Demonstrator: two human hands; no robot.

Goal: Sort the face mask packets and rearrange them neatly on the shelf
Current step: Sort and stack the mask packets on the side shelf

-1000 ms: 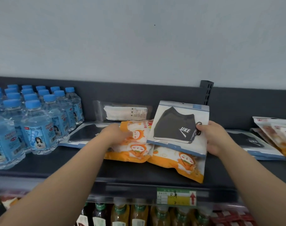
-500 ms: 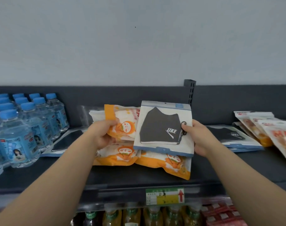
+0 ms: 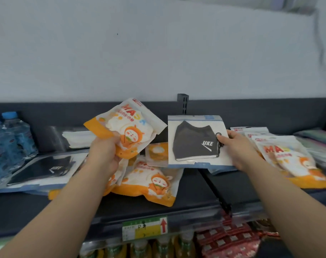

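My left hand (image 3: 104, 153) grips an orange-and-white cartoon mask packet (image 3: 128, 125), lifted and tilted above the dark shelf (image 3: 195, 196). My right hand (image 3: 236, 149) holds a white packet with a black mask (image 3: 197, 142) upright by its right edge. Below lie more orange packets (image 3: 151, 185), one small one (image 3: 157, 153) behind. Another black-mask packet (image 3: 41, 169) lies flat at the left. A pile of orange packets (image 3: 290, 161) sits at the right.
Blue-capped water bottles (image 3: 9, 138) stand at the far left. A clear packet with white masks (image 3: 76, 138) leans at the back wall. A shelf upright (image 3: 182, 103) rises at the back. A price label (image 3: 144, 229) marks the front edge; drink bottles (image 3: 140, 248) and red packets (image 3: 231, 241) fill the lower shelf.
My left hand has lifted an orange packet off the pile and raised it up. My right hand has carried the black-mask packet to the right. The view has shifted right.
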